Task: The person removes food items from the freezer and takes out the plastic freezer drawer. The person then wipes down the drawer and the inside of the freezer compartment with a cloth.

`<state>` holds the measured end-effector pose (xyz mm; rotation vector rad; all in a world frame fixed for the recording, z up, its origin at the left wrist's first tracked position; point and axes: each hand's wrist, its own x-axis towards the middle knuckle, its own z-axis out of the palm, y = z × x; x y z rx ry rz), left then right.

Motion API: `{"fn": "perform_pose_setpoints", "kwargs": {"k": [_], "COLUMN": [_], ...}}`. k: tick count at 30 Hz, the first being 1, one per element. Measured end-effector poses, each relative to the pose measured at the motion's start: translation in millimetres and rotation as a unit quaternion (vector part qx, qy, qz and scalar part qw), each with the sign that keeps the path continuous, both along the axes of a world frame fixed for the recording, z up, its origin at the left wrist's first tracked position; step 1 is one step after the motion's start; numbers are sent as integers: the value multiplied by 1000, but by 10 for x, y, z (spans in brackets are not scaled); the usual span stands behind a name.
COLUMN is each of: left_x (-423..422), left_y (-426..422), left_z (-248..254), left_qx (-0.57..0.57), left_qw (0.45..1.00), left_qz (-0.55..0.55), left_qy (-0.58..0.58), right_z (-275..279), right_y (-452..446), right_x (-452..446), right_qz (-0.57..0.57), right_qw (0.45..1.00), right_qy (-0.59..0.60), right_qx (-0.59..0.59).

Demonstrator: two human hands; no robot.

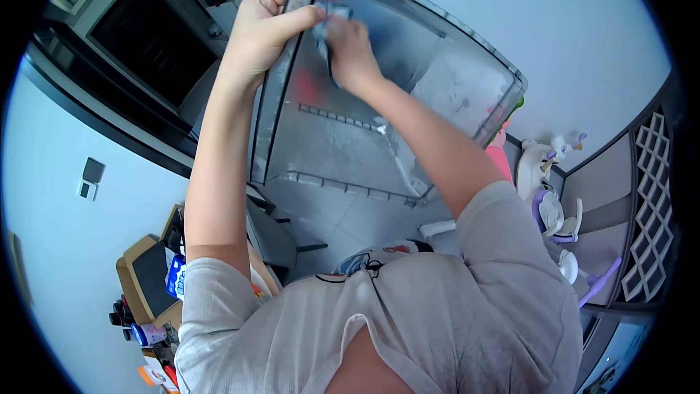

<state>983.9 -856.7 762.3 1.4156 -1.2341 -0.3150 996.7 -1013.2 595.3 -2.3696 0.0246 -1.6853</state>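
A clear, box-shaped tank with dark rim strips is tilted up in front of me, its inner walls cloudy and streaked with white residue. My left hand is closed around the upper left rim, with the thumb pointing inward over the edge. Inside the tank, near that same corner, my right hand is bunched around a grey-blue cloth and pressed close to the wall. The right fingers are partly blurred. Red and blue patches show dimly through the wall behind the hand.
Below the tank is a tiled floor with a dark chair. On the left, an open cardboard box sits among bottles and packets. To the right are a white-and-purple children's toy and a lattice panel.
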Motion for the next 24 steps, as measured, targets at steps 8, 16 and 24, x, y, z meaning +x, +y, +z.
{"fn": "perform_pose_setpoints", "kwargs": {"k": [8,16,24], "left_x": [71,-1,-51], "left_y": [-51,-335,-279], "left_z": [-50,-161,-180], "left_qx": [14,74,56], "left_qw": [998,988,982], "left_qz": [37,93,89], "left_qy": [-47,-96,-159], "right_z": [32,-539,-245], "right_y": [-163,-89,-449], "right_x": [-370,-886,-834], "right_qz": [61,-109,-207], "right_qw": [916,846,928], "right_qy": [343,474,258], "right_qx": [-200,-219,-172]}}
